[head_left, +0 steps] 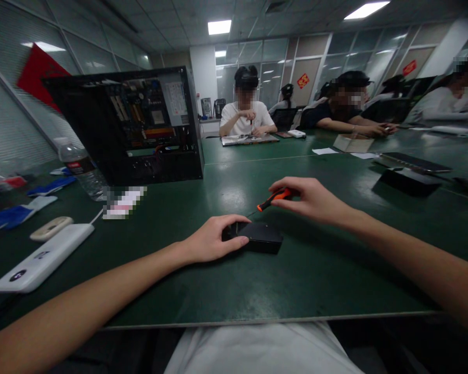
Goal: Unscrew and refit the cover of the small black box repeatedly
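A small black box-shaped part (267, 240) lies on the green table (234, 291) in front of me. My left hand (214, 240) grips its left end, thumb on the near side and fingers over the far side. In my right hand (306, 196) is a screwdriver (272, 199) with an orange and black handle, held between thumb and fingers. Its thin shaft slants down to the left toward the top of the black part. Whether the tip touches it I cannot tell.
An opened computer case (140, 124) stands at the back left beside a plastic bottle (83, 169). A white power bank (42, 257) lies at the left. Toward the right are a black object (407, 182) and an open box (353, 142). Across the table a person (246, 111) works with a tool.
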{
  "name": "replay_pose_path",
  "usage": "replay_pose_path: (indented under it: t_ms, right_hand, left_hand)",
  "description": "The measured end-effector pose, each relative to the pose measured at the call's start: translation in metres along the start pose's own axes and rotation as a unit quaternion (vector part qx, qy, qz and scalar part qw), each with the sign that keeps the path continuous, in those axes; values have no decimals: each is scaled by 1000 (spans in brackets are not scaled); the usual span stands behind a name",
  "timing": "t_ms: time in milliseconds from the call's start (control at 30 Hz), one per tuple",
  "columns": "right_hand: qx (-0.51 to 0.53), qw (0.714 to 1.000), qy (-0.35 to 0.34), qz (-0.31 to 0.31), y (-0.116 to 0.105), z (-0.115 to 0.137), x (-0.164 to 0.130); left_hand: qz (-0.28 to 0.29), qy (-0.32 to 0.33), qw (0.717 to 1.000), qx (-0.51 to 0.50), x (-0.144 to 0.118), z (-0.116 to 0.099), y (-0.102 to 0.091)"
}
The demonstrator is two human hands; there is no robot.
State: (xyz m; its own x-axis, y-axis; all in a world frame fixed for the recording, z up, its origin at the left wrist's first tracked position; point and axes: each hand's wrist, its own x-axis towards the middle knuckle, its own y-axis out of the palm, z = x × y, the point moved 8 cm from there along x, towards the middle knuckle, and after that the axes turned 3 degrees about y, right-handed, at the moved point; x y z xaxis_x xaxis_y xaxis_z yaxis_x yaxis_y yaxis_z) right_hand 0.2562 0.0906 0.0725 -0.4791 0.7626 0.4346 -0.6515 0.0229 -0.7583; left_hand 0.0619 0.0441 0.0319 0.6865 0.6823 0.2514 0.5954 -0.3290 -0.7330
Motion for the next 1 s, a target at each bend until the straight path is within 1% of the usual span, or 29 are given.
replay_pose_path:
  t_ms: [67, 100, 133, 167, 233, 300, 367, 467, 567, 700, 900, 1000]
  right_hand:
    - [46, 995, 19, -81, -26, 7, 0]
    - [54, 992, 18, -116, -39, 13, 0]
    - [53, 989, 10, -139, -49, 22, 1]
    - [48, 988, -5, -149, -56, 33, 3]
    - [40, 989, -48, -131, -63, 58, 11]
    - [41, 989, -97, -101, -64, 85, 20]
    - [43, 986, -136, -88, -63, 107, 27]
    - [36, 983, -162, -76, -58, 128, 29]
    - [20, 983, -170, -62, -52, 133, 24]
    - [-11, 982, -179, -61, -49, 131, 15]
    - [-8, 983, -173, -52, -45, 128, 17]
    - [-4, 983, -173, -59, -44, 129, 18]
  left_hand:
    - [1, -7, 1000, -9, 0, -1, 0]
    - [0, -12, 1000, -15, 1, -1, 0]
    - [0, -17, 1000, -19, 1, -1, 0]
    - [0, -20, 1000, -22, 1, -1, 0]
    - [-1, -20, 1000, -22, 1, -1, 0]
    - [-5, -17, 1000, -15, 2, -1, -1]
    - [-11, -18, 1000, -11, 1, -1, -2]
    - [-12, -20, 1000, -15, 1, 0, -2]
    - [-15, -13, 1000, -15, 1, 0, -1]
    - [-18, -11, 1000, -1, 1, 1, -1]
    - [-15, -10, 1000, 7, 1, 0, 0]
    - [-15, -8, 1000, 6, 1, 0, -1]
